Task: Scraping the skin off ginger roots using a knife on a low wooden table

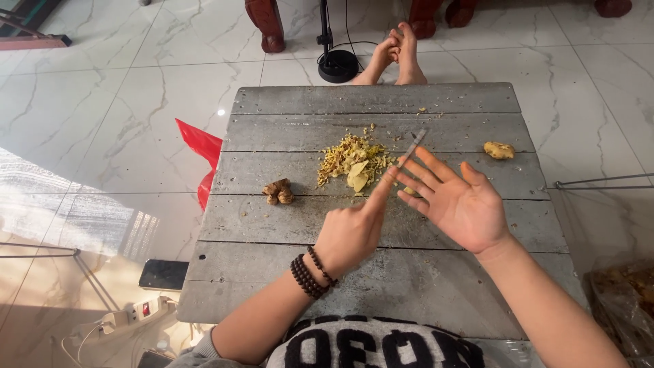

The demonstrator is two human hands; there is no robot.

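A small knife (409,146) is held in the left hand (351,232), whose fingers are curled shut around the handle while the index finger lies stretched along it. The thin blade is pointed up and away from the grip, past the fingertips of the right hand (463,204). The right hand is held open and flat, palm up and fingers spread, with nothing gripped in it; its fingertips are just beside the knife, and whether they touch it cannot be told. A dark beaded bracelet (310,271) is worn on the left wrist.

Just beyond the grip, a pile of yellowish peelings and shavings (354,162) is spread on the grey wooden plank table (381,272), almost under the blade's tip. To the left of the grip, near the pile but apart from it, a small brown unpeeled ginger piece (278,191) is seen lying on the boards. Well to the right of the blade, past the open hand, a yellow peeled piece (499,150) is set alone on the table.

Beyond the far edge of the table, another person's bare feet (397,58) are seen on the marble floor, beside a black stand base (338,66). A red plastic bag (202,153) is seen on the floor at the table's left edge, and a power strip (133,315) and a dark phone (163,274) lie near its lower left corner.
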